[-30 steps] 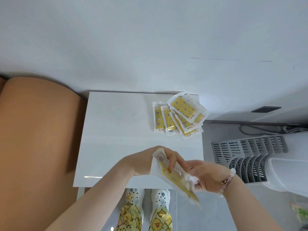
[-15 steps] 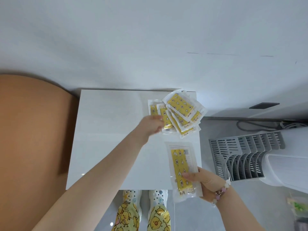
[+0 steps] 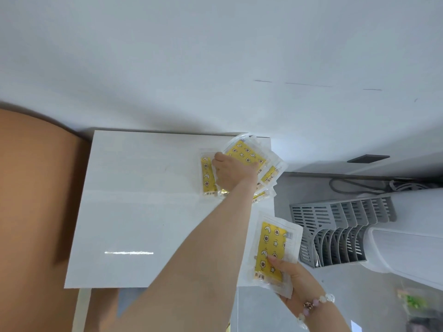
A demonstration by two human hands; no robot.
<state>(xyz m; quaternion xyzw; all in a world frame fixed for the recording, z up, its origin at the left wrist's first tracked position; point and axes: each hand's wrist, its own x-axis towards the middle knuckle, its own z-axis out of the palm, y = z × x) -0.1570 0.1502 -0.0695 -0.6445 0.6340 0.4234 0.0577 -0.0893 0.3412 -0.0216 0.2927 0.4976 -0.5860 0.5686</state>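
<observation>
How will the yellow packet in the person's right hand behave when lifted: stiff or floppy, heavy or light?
Probably light: the right hand holds the packet by its near end only, thumb on top. Likely semi-flexible, since its clear wrapper looks wrinkled yet it hardly droops. The glossy film may be slippery.

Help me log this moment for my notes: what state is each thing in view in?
Left hand: on the pile of packets, fingers bent down; grip hidden.
Right hand: pinches the held packet, thumb on top.
Held packet: in the air by the table's right edge.
Pile of packets: fanned, overlapping, at the table's far right corner.
Rack: right of the table, untouched.
</observation>
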